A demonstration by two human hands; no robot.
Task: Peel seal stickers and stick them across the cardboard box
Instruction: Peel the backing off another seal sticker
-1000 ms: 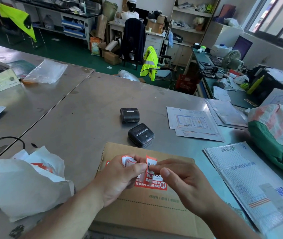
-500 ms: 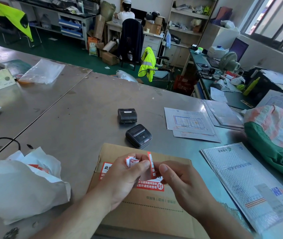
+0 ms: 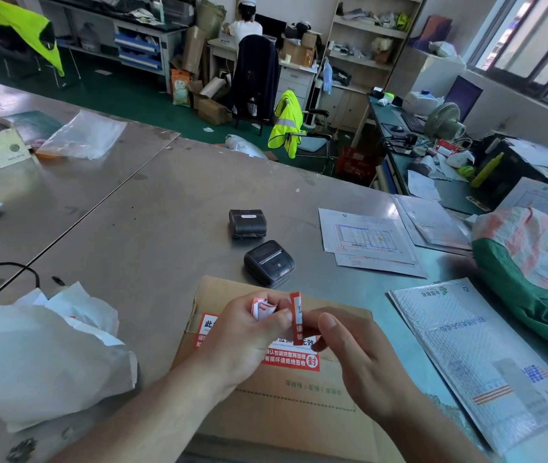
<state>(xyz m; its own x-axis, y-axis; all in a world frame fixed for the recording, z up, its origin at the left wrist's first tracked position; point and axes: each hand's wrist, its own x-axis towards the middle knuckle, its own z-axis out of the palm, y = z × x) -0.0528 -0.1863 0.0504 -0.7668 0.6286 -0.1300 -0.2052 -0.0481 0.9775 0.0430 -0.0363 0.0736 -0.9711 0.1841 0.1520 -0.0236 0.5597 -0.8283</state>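
A flat cardboard box (image 3: pixel 286 406) lies on the steel table in front of me, with one red and white seal sticker (image 3: pixel 294 359) stuck across its top. Above it my left hand (image 3: pixel 242 339) pinches a crumpled roll of sticker backing (image 3: pixel 262 307) between thumb and fingers. A second red and white seal sticker (image 3: pixel 297 317) stands upright between my hands. My right hand (image 3: pixel 352 359) pinches that sticker near its lower end. Part of the stuck sticker is hidden under my hands.
Two small black label printers (image 3: pixel 247 223) (image 3: pixel 269 262) sit beyond the box. A white plastic bag (image 3: pixel 42 355) lies at the left, a bubble mailer (image 3: pixel 479 355) and a green sack (image 3: pixel 529 269) at the right, and printed sheets (image 3: pixel 362 235) at the far right.
My hands have drawn slightly apart, and the upright sticker has peeled further from the crumpled backing. More of the sticker stuck on the box shows below my hands.
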